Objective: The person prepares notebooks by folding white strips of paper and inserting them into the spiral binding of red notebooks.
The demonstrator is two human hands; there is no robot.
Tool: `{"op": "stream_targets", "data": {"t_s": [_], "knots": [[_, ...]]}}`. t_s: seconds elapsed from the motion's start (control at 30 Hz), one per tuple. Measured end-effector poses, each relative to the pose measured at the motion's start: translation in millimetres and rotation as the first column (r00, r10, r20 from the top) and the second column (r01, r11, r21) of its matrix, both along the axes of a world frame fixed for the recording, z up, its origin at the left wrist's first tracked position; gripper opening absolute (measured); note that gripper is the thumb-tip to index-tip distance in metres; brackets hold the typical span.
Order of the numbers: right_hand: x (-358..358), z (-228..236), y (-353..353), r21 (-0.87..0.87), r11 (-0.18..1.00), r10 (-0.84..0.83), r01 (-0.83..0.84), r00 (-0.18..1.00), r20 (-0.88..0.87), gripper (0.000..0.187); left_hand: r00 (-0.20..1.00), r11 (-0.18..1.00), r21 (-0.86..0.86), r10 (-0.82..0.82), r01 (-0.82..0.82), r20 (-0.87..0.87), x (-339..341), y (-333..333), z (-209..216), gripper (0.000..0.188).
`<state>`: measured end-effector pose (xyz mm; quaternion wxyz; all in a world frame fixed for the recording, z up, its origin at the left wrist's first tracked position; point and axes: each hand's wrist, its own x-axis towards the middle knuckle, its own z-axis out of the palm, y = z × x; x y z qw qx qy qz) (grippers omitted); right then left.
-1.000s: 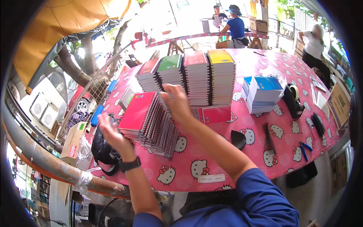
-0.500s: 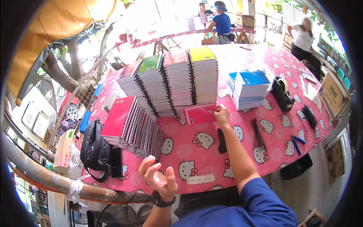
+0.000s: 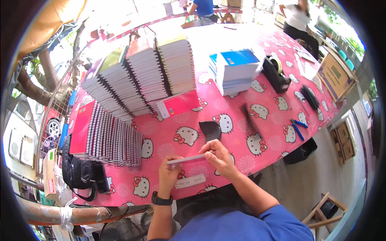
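Both hands hold a thin notebook [image 3: 188, 159] edge-on over the near side of the table, so its cover is hidden. My left hand [image 3: 169, 173] grips its left end, and my right hand [image 3: 220, 158] pinches the right end. Just beyond lies a black curved object [image 3: 210, 130]. A pale printed strip [image 3: 190, 181] is on the cloth below the notebook. Farther off, a red notebook [image 3: 179, 105] lies at the foot of tall spiral-notebook stacks [image 3: 177, 64]. Left of my hands stands a pile of red-covered spiral notebooks [image 3: 83, 128].
Blue-covered notebooks [image 3: 237, 74] are stacked at the back, beside a black tape dispenser [image 3: 276, 75]. Black binding coils [image 3: 251, 122], blue-handled pliers [image 3: 298, 129] and a cardboard box [image 3: 336, 75] are on the right. A black bag [image 3: 76, 172] sits at the left edge. Other people are beyond the table.
My right hand has come back from the red notebook by the stacks toward me. My left hand, open before, now grips a notebook together with the right. The view has shifted.
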<state>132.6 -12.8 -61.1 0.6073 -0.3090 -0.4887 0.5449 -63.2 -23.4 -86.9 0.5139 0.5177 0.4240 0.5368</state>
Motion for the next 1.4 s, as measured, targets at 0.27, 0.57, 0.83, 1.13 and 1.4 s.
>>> {"op": "stream_targets", "data": {"t_s": [0.27, 0.57, 0.83, 1.13, 1.4], "knots": [[-13.0, -2.7, -1.2, -0.116, 0.951, -0.255, 0.288, 0.936, 0.242, 0.010, 0.504, 0.734, 0.668, 0.627, -0.125, -0.594, 52.6, -16.5, 52.9, 0.043], [162.5, -39.3, 86.4, 0.662, 0.564, -0.643, 0.493, -0.242, 0.727, 0.025, 0.590, 0.770, 0.607, 0.403, 0.195, -0.700, 36.3, -2.7, 36.4, 0.028], [179.5, -11.9, 104.4, 0.189, 0.865, -0.353, 0.465, 0.294, 0.888, 0.026, 0.641, 0.754, 0.623, 0.375, 0.209, -0.669, 34.2, -1.6, 34.8, 0.021], [139.9, 38.7, 72.0, 0.318, 0.892, -0.445, 0.320, 0.504, 0.741, 0.032, 0.650, 0.792, 0.592, 0.372, 0.150, -0.663, 37.5, -0.2, 37.7, 0.018], [66.6, 37.4, 7.7, -0.030, 0.987, 0.133, -0.161, 0.685, 0.717, 0.020, 0.637, 0.823, 0.534, 0.308, 0.194, -0.707, 36.9, 3.5, 42.4, 0.024]]}}
